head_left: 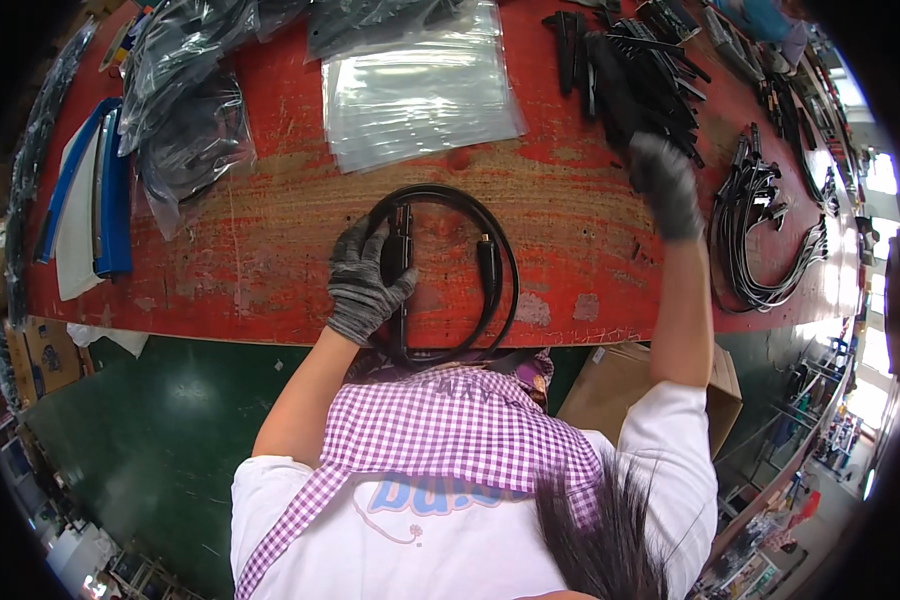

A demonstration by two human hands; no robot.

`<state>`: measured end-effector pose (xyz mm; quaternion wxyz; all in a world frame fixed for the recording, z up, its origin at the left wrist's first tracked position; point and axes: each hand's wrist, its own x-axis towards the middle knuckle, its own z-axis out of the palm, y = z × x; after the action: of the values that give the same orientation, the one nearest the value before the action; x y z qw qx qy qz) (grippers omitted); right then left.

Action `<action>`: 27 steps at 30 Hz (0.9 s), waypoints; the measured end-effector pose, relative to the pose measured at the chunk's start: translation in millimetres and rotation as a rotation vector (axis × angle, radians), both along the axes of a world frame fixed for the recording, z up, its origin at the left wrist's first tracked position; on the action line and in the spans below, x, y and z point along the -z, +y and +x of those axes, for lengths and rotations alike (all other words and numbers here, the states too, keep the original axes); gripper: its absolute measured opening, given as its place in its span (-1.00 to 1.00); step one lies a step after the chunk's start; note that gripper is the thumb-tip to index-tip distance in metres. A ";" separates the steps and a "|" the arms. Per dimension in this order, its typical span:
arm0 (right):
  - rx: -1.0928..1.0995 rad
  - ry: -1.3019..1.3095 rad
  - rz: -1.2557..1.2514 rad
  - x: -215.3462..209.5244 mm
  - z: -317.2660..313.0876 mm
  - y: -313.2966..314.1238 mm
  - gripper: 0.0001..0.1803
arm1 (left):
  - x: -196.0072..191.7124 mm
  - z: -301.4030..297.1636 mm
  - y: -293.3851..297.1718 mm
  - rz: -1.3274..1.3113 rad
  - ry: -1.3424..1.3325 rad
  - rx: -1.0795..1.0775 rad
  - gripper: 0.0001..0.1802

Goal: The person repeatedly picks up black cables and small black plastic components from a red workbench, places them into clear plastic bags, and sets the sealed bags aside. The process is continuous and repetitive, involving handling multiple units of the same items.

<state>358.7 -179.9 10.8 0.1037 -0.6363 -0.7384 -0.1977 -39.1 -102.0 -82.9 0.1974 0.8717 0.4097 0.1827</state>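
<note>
Nearest me, a person in a purple-and-white checked apron (450,425) is standing at a worn red wooden table (580,225). A glossy black cable coiled into a large ring (444,191) is lying at the near edge, its lower curve dipping in front of the apron. Inside the ring, a long black handle (400,250) is standing out on the left, and a slim black connector with a brass-coloured tip (488,268) is pointing away from the person on the right.

The left hand, in a grey striped knit glove (362,285), is grasping the handle, fingers on one side and thumb across the other, with little gap. Farther out, the right hand, gloved alike (667,188), is showing blurred at the near edge of a heap of black elongated parts (660,75); its fingertips are blending into the heap, so I cannot tell whether it is gripping anything. Beyond the ring, a stack of clear flat plastic bags (420,100) is shining.
</note>
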 end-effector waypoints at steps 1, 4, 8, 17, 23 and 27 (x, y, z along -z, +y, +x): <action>0.008 0.092 -0.148 3.1 -34.2 -18.1 -0.81 | -0.9 -0.4 0.7 -0.008 -0.002 0.003 -0.21; 0.494 1.304 -0.634 -15.2 -160.3 -52.6 -0.81 | -1.3 -0.6 3.1 -0.020 -0.001 0.023 -0.22; 0.344 0.716 -0.590 38.1 -231.0 -70.7 -0.66 | -0.9 -2.1 5.1 -0.045 0.067 0.011 -0.22; 0.075 0.519 -0.390 42.9 -198.9 8.3 -0.72 | -4.1 -13.7 0.8 -0.086 -0.029 0.055 -0.22; 0.159 0.442 -0.158 93.9 -129.6 167.6 -0.78 | -22.3 -17.2 -0.7 -0.036 -0.094 -0.001 -0.37; 0.247 0.505 -0.207 104.8 -120.7 222.3 -0.64 | -52.8 -52.2 -7.4 -0.054 -0.145 -0.122 -0.56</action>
<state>238.1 42.4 -94.0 0.1939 -0.7575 -0.6225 0.0323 -91.2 -109.4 -30.1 0.2385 0.8239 0.4514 0.2459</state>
